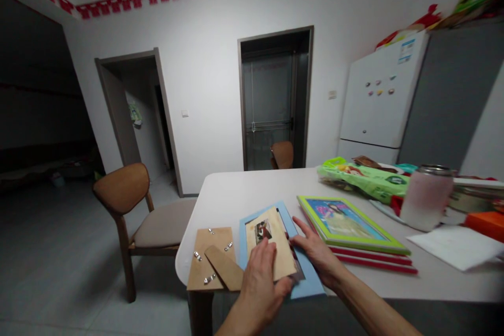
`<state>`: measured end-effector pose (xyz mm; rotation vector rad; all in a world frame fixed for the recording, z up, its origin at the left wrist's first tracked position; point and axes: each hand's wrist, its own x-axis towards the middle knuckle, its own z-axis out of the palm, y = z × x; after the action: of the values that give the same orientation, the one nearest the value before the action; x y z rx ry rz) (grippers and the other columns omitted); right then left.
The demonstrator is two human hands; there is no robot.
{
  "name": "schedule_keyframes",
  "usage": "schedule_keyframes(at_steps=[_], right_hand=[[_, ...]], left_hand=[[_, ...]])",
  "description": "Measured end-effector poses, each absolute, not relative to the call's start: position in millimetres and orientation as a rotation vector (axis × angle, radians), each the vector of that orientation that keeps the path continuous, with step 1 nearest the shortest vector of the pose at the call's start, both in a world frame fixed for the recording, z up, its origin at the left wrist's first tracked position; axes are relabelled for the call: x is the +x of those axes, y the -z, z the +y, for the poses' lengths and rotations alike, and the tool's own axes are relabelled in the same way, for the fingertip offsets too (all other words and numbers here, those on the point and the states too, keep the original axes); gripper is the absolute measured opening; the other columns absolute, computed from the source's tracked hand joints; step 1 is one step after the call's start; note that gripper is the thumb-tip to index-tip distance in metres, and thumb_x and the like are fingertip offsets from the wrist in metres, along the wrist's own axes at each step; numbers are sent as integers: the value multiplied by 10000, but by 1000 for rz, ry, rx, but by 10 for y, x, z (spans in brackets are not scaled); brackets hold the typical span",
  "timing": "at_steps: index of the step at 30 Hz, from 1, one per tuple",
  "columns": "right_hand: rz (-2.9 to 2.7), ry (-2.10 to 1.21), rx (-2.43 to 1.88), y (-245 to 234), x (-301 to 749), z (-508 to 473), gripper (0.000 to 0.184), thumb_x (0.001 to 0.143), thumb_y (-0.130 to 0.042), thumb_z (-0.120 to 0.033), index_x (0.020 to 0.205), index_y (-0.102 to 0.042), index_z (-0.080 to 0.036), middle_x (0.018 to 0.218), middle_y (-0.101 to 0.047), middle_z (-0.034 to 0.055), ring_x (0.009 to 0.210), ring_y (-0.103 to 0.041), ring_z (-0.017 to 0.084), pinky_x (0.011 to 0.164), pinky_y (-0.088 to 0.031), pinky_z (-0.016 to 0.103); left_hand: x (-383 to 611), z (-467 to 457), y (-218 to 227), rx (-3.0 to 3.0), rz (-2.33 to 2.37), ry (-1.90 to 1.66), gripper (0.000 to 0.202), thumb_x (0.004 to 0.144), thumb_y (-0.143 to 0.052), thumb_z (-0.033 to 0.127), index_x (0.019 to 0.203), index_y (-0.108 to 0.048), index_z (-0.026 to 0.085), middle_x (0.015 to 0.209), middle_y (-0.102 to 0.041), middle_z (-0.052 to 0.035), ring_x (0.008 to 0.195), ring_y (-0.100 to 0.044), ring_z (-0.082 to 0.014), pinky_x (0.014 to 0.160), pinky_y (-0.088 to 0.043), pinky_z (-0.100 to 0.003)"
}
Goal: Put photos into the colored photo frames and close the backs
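Note:
A light blue picture frame (pixel 309 278) lies at the table's near edge, with a dark picture partly showing inside it. On top of it rests a beige card (pixel 281 252) bearing a small photo, tilted relative to the frame. My left hand (pixel 260 275) lies over the card's lower left, fingers stretched out and touching it. My right hand (pixel 317 257) is at the frame's right side, thumb and forefinger apart; its other fingers are partly hidden. Left of the frame is a brown backing board (pixel 216 236) with metal clips and a stand flap (pixel 224 268).
A green picture frame (pixel 388 244) tops a stack with red frames (pixel 374 262) at right. Beyond stand a pinkish jar (pixel 427 199), a green packet (pixel 366 184) and white paper (pixel 460 247). A chair (pixel 122 189) stands left of the table (pixel 224 186).

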<state>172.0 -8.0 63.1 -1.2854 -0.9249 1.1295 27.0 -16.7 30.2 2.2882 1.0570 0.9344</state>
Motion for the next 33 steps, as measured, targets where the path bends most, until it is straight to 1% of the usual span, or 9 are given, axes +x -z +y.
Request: schedule_keyframes(at_steps=[3,6,9,11,14,16,21,27,33], right_hand=[[-965,-1158,-1207,-670,1721,-47,745,635,-515,-210,1293,-169,-160,695,-620,12,517,-555,116,508,-439,235],[-1026,-1103,-1285,-585,1810,42,733,621,-550,-245,1268,-231,-118,639,-596,3,531,-559,126,467,-413,215],[-1144,-943,-1522,-391,1958,127,620,644,-493,-236,1220,-333,-71,523,-553,-19,496,-545,128,438,-375,205],[-1266,-761,-1700,-254,2047,160,530,654,-438,-208,1163,-423,-62,524,-568,-3,490,-541,129,446,-362,210],[-1479,-469,-1885,-105,2120,182,438,650,-405,-178,1055,-536,-75,668,-636,56,581,-568,150,522,-382,228],[-1564,-326,-1957,-44,2130,191,418,655,-405,-179,1028,-556,-67,788,-649,98,684,-584,175,610,-398,245],[-1701,-125,-2026,81,2119,224,396,685,-393,-206,1018,-559,-71,899,-633,140,823,-577,208,720,-389,268],[-1773,-16,-2045,134,2114,229,392,695,-400,-213,1034,-546,-79,942,-609,143,872,-555,212,772,-377,279],[-1807,70,-1901,65,1880,170,399,697,-419,-214,1051,-551,-84,1054,-552,135,981,-476,227,883,-321,312]], left_hand=[[306,-146,-454,2350,992,-1026,541,647,-481,142,1184,-416,138,1222,-446,-104,1131,-377,-232,969,-288,-346],[159,-56,-530,2216,1098,-1271,485,674,-397,92,1153,-446,150,1139,-522,-92,1058,-458,-197,930,-332,-312],[-112,69,-478,1897,1304,-1448,404,712,-396,154,1108,-473,125,1063,-569,-106,995,-508,-205,879,-371,-316],[-306,137,-371,1710,1364,-1444,370,708,-426,205,1062,-494,123,996,-603,-97,933,-545,-212,830,-401,-319],[-538,172,-173,1571,1389,-1358,327,681,-479,279,963,-533,122,896,-637,-82,843,-581,-221,763,-429,-313],[-636,152,-72,1559,1424,-1323,340,671,-498,320,944,-540,122,877,-641,-80,831,-584,-226,751,-430,-311],[-739,65,38,1717,1601,-1269,436,671,-494,321,1059,-497,122,1054,-568,-103,999,-501,-231,863,-361,-332],[-751,10,215,2001,1635,-1220,400,664,-483,245,1043,-526,125,1092,-541,-113,1058,-447,-241,923,-320,-381],[-671,-86,213,2416,1396,-980,597,592,-462,115,1186,-414,154,1300,-345,-93,1211,-254,-250,992,-212,-449]])
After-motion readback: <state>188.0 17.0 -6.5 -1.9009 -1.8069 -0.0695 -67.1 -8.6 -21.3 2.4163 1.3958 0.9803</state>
